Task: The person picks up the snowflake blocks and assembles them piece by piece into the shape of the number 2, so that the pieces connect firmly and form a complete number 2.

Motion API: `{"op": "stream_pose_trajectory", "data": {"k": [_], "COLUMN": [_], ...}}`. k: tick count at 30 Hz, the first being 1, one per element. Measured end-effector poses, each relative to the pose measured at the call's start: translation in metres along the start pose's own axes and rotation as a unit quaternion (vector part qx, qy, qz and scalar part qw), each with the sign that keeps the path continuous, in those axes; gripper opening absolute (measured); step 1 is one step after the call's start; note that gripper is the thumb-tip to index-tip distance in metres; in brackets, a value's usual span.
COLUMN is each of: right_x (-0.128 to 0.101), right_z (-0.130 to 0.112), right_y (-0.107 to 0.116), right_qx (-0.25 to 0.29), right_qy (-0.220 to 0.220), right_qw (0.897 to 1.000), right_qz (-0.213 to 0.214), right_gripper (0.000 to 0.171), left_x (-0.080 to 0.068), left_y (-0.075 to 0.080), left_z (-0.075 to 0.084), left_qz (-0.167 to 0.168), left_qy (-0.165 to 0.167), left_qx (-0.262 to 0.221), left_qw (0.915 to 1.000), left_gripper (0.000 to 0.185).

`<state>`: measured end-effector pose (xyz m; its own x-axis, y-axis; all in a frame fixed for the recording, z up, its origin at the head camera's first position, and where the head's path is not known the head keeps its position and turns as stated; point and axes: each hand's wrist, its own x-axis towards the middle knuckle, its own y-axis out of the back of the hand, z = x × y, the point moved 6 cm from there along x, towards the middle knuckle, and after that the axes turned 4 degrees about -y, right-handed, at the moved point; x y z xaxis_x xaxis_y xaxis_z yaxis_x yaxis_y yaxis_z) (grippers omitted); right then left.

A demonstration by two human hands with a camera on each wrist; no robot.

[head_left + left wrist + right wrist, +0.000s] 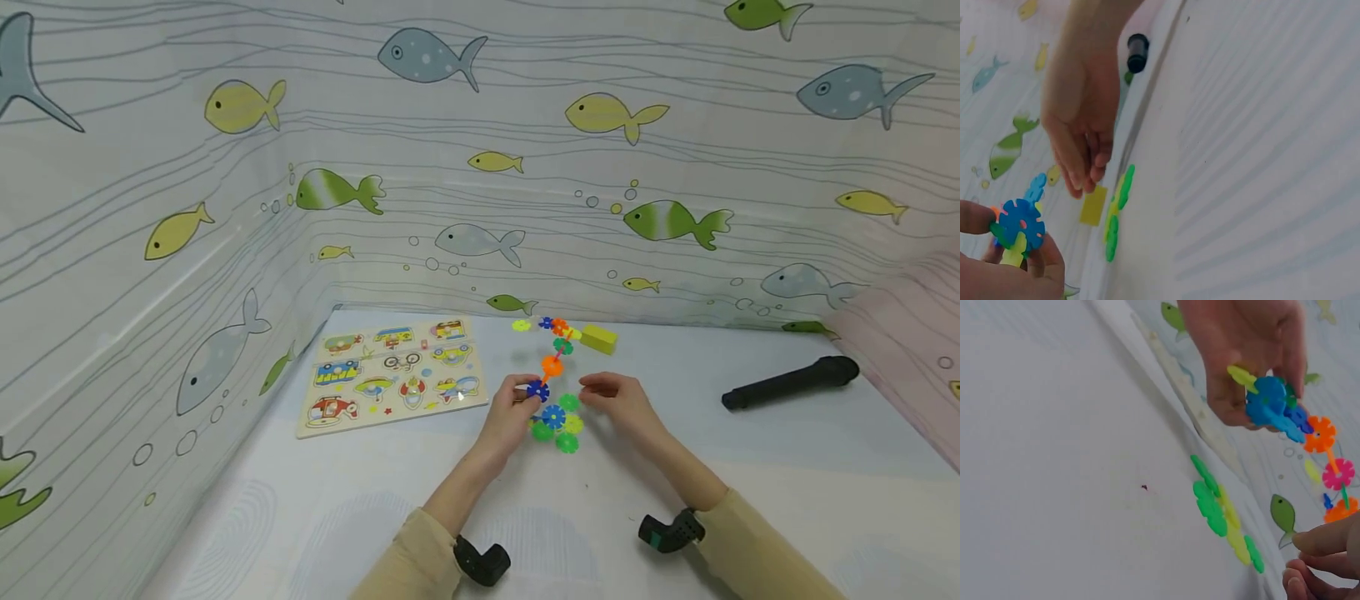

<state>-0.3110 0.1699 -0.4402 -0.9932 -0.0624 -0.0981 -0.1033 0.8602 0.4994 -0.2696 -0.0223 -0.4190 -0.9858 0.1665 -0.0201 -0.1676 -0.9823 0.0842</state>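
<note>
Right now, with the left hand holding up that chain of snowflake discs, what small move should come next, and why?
Probably the right hand lowers to pick up one of the loose green discs from the table. It hovers open and empty just beside them, while the left hand pinches the chain of discs at its blue disc, so that hand looks occupied.

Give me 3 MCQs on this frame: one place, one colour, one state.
1. Where is the wooden vehicle puzzle board?
A. left of the hands
B. right of the hands
C. under the hands

2. What colour is the block by the far wall?
A. red
B. yellow
C. black

3. What is the left hand doing?
A. resting flat
B. holding the snowflake-disc chain
C. lifting the black cylinder

Answers: 1 A, the board lies left in the head view; 2 B, it shows yellow; 3 B, the fingers pinch the blue disc.
</note>
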Motion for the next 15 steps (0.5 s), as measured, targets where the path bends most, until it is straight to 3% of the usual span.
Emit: {"op": "stream_pose_trajectory", "data": {"k": [7, 15], "right_x": [0.014, 0.02], "right_z": [0.008, 0.009], "right_y": [-0.009, -0.012], "right_qx": [-0.047, -0.07], "right_qy": [-0.006, 0.002], "right_qw": [0.998, 0.997], "right_qz": [-0.031, -0.03], "right_gripper": [0.039, 0.033], "left_x": [0.003, 0.005], "left_y": [0.001, 0.002], "left_z": [-0.003, -0.005], "left_qz": [0.002, 0.01], "left_qy": [0.002, 0.006], "left_qx": [0.001, 0.005], "left_qw": [1.0, 0.9999], "left_gripper": [0.037, 0.037]}}
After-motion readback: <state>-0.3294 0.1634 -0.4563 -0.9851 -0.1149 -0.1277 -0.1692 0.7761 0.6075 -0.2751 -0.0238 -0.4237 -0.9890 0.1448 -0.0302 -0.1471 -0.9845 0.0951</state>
